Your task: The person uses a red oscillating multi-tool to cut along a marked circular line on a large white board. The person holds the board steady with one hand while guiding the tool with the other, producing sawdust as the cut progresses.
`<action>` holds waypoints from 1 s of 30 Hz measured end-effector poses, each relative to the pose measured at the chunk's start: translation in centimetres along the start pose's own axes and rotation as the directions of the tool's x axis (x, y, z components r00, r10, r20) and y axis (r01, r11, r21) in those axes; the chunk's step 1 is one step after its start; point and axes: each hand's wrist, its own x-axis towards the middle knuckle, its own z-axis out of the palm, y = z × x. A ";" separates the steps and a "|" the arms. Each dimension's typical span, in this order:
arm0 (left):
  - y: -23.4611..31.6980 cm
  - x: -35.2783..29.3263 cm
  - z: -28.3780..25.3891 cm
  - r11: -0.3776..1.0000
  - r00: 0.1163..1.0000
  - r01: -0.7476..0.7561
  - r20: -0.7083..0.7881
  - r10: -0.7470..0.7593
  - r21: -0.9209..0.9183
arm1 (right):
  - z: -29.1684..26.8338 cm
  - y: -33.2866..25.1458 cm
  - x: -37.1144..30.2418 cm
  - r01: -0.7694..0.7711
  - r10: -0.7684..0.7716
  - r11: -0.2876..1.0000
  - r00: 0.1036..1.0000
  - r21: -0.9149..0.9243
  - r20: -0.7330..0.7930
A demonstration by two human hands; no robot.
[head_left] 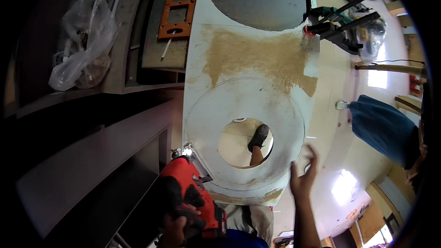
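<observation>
My left hand (177,229) grips the black handle of a red jigsaw (183,179). The jigsaw's metal base rests at the left edge of a pale board (271,110), and a small light shines at its front. My right hand (304,179) hangs beside the board's right edge with fingers apart, holding nothing. A drawn circle surrounds a round hole in the board, through which a dark shoe (259,135) and lower leg show. Where the blade meets the board cannot be made out.
Black bar clamps (349,30) sit at the board's far right edge. Beyond a brown worn patch lies a larger round opening (257,0). An orange slotted frame (177,14) and a plastic bag (87,32) lie on the left. A person in blue clothing (383,128) is at right.
</observation>
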 end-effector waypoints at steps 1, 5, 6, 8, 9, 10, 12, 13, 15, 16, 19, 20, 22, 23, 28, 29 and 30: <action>-1.4 -0.2 -0.5 0.994 0.996 0.027 -0.081 -0.036 -0.108 | -0.6 2.0 1.9 0.086 -0.091 0.994 0.994 -0.065 -0.067; -1.6 1.3 3.3 0.999 0.898 0.032 -0.438 -0.046 -0.040 | 0.9 9.4 4.5 -0.229 0.197 0.922 0.972 0.313 0.132; -2.0 1.8 3.0 0.999 0.891 0.037 -0.454 -0.028 0.009 | 2.1 10.7 5.0 -0.319 0.225 0.760 0.946 0.566 0.231; -1.9 1.8 2.7 0.997 0.894 0.022 -0.447 0.014 0.075 | 3.6 11.0 5.5 -0.399 0.202 0.692 0.907 0.602 0.368; -1.9 1.5 2.6 0.994 0.894 0.020 -0.446 0.030 0.106 | 3.7 9.3 5.7 -0.485 0.282 0.704 0.861 0.519 0.423; -1.8 1.2 2.6 0.994 0.885 0.012 -0.463 0.039 0.107 | 4.6 7.9 5.5 -0.390 0.225 0.729 0.913 0.563 0.341; -1.6 1.3 2.1 0.995 0.875 -0.009 -0.481 0.058 0.104 | 4.9 8.5 6.0 -0.454 0.299 0.711 0.887 0.537 0.353; -1.7 1.2 1.1 0.992 0.892 0.012 -0.450 0.048 0.129 | 4.8 8.4 6.5 -0.423 0.272 0.713 0.902 0.560 0.335; -2.0 1.1 -0.7 0.982 0.922 0.061 -0.388 0.012 0.176 | 4.6 8.1 7.5 -0.365 0.222 0.717 0.927 0.594 0.302; -2.2 1.0 -1.1 0.976 0.919 0.077 -0.393 0.010 0.206 | 4.8 8.3 7.9 -0.380 0.244 0.713 0.922 0.589 0.299; -1.8 1.0 -0.6 0.965 0.907 0.090 -0.421 0.023 0.247 | 5.5 8.6 8.3 -0.413 0.316 0.746 0.910 0.522 0.269; -1.9 1.2 0.0 0.970 0.900 0.063 -0.433 0.047 0.235 | 5.5 9.2 8.2 -0.414 0.330 0.767 0.910 0.490 0.252; -2.2 1.3 0.7 0.972 0.854 0.030 -0.512 0.095 0.232 | 5.6 7.8 8.2 -0.467 0.391 0.698 0.884 0.543 0.258; -2.6 1.5 1.1 0.970 0.822 0.026 -0.557 0.116 0.240 | 5.5 9.1 8.0 -0.406 0.344 0.741 0.913 0.534 0.217; -1.8 0.7 1.2 0.973 0.807 0.174 -0.588 -0.053 0.152 | 5.2 11.2 7.0 -0.419 0.339 0.694 0.908 0.586 0.247; -2.8 0.3 0.2 0.969 0.816 0.181 -0.575 -0.054 0.166 | 5.1 11.6 7.3 -0.425 0.347 0.688 0.905 0.589 0.247; -2.9 0.3 -0.1 0.978 0.833 0.145 -0.552 -0.038 0.151 | 5.0 11.6 7.8 -0.424 0.335 0.713 0.906 0.559 0.260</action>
